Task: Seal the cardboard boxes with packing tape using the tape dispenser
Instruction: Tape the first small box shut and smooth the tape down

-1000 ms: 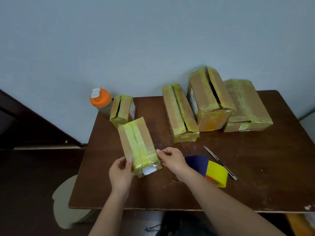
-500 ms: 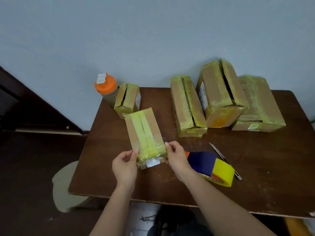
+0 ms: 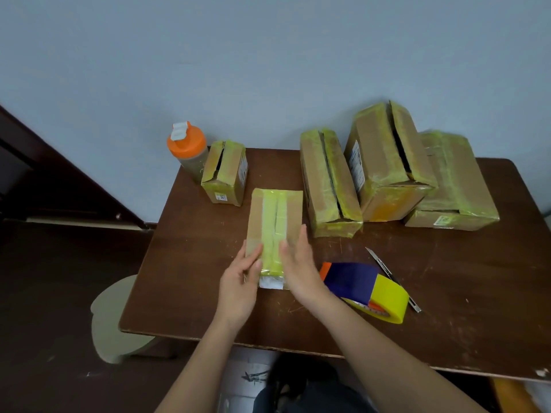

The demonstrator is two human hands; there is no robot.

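Small taped box (image 3: 275,231) lying flat on the desk (image 3: 447,293), near the front edge, between both hands. Left hand (image 3: 241,281) and right hand (image 3: 298,266) with straight fingers pressed on its near end, nothing gripped. Probably light and fairly stiff, with slippery tape on top; better taken by the bare cardboard sides

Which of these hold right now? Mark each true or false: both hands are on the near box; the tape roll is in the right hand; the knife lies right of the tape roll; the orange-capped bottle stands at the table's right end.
1. Both hands are on the near box. True: left hand and right hand flank it.
2. The tape roll is in the right hand. False: it lies on the table.
3. The knife lies right of the tape roll. True.
4. The bottle stands at the right end. False: it is at the far left corner.
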